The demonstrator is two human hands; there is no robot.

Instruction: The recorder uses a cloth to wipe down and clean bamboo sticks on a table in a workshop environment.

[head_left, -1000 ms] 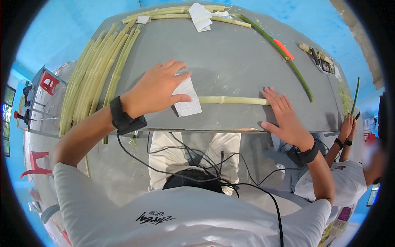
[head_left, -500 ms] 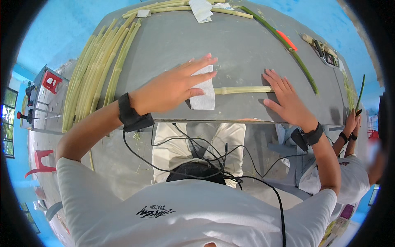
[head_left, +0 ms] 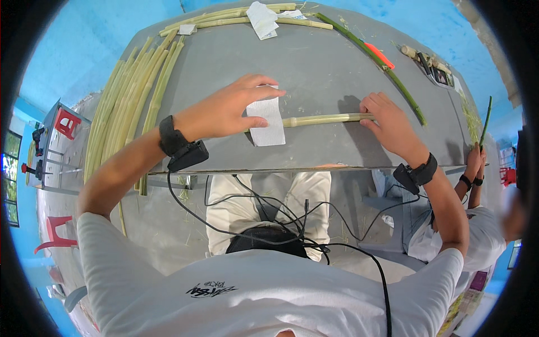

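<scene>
A pale, jointed cane stalk [head_left: 323, 119] lies crosswise near the table's front edge. My right hand [head_left: 389, 124] has its fingers bent around the stalk's right end, thumb on the near side. Over the stalk's left part is draped a white paper towel [head_left: 269, 124]. Against that towel rests my left hand [head_left: 230, 109], its thumb and fingers spread apart with the towel between them. Whatever part of the stalk runs under the towel and that palm is mostly hidden.
Several pale stalks [head_left: 120, 106] line the table's left side, more [head_left: 224, 17] the far edge beside crumpled paper [head_left: 263, 21]. A green stalk [head_left: 368, 56] lies at right by an orange-handled tool [head_left: 379, 55]. Black cables [head_left: 264, 238] hang over my lap. A co-worker's hands [head_left: 475, 163] hold a green stalk.
My right hand's fingers, flat and spread before, have curled around the stalk's end. My left hand has shifted slightly left, its thumb lying on the towel. The whole view has shifted a little.
</scene>
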